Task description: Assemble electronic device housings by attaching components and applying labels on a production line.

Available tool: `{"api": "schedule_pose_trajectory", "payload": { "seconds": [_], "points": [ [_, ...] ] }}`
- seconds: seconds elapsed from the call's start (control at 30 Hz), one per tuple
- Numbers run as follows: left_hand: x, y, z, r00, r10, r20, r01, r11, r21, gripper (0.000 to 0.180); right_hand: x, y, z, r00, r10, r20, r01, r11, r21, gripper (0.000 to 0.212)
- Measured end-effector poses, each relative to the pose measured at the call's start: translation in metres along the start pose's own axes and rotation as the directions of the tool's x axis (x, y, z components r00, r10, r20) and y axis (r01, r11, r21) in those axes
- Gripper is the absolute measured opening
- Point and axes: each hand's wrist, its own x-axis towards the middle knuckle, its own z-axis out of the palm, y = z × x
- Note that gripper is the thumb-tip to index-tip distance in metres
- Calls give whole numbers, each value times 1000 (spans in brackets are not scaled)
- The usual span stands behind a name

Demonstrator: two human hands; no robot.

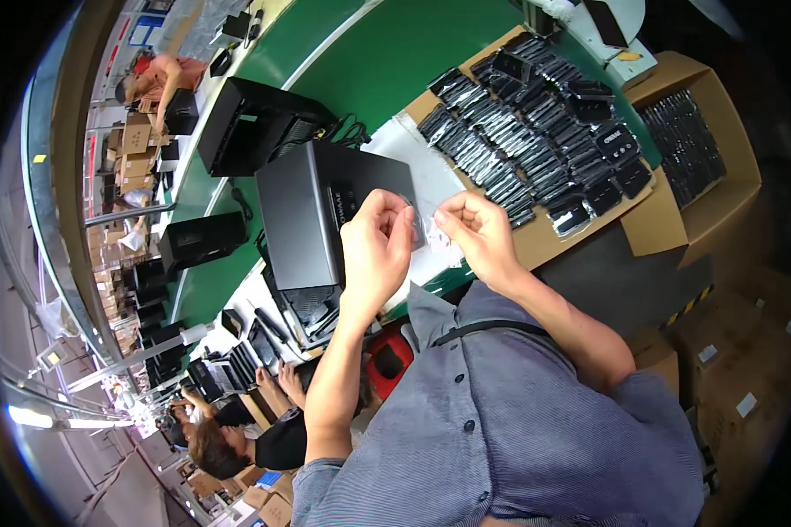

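My left hand (378, 250) and my right hand (483, 235) are raised in front of me, a short gap apart. Fingers of both are pinched on a small clear plastic bag (438, 235), which stretches between them; whether anything lies inside it I cannot make out. Just beyond my left hand stands a black box-shaped device (292, 215) with light printing on its side. Past my right hand, many flat black items in clear wrappers (501, 132) lie in rows on a cardboard sheet (620, 208).
An open cardboard box (721, 198) at the right holds more wrapped black items. Other black devices (259, 127) and cables (351, 132) sit on the green bench (369, 66). People work at the left, one in a black shirt (281, 436) close by. A red stool (388, 364) stands below the bench.
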Motion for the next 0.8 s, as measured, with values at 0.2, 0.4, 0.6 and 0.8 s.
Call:
{"api": "schedule_pose_trajectory", "payload": {
  "seconds": [0.2, 0.4, 0.6, 0.8],
  "points": [
    [27, 16, -40, 929, 370, -1, -303, 761, 573, 7, 30, 29, 45, 999, 37, 5, -38, 981, 192, 12],
    [44, 1, -65, 892, 446, 71, -335, 546, 768, 7, 62, 68, 80, 1000, -9, -11, 11, 987, 158, 12],
    [46, -4, -66, 852, 507, 133, -376, 414, 829, 8, 76, 74, 83, 999, 11, -50, -1, 978, 209, 14],
    [40, -6, -62, 854, 509, 105, -322, 359, 876, 13, 87, 74, 75, 998, 49, 30, -54, 979, 195, 13]
  ]
}}
